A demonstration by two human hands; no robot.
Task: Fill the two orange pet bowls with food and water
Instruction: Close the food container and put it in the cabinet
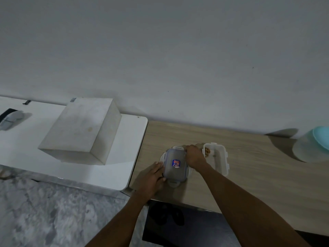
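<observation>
**Both hands on the lidded box, orange bowls out of view**

The left hand (153,176) grips the near left side of the lidded box (173,171). The right hand (195,155) curls its fingers over the lid's far right edge, probably at a clip. The box rests on a pale round thing (161,157) that cannot be identified. Just right of it stands an open box (219,163) with a little kibble (207,151) at its far end. Neither orange bowl is in view.

To do this step well, the left hand should brace the box while the right frees each clip in turn, keeping the box level so nothing spills.

Everything sits on a wooden table (249,175) against a plain grey wall. A tub with a teal lid (309,150) stands far right. To the left, a white table (124,157) carries a white block (80,131). The floor (44,211) looks like grey marble.
</observation>
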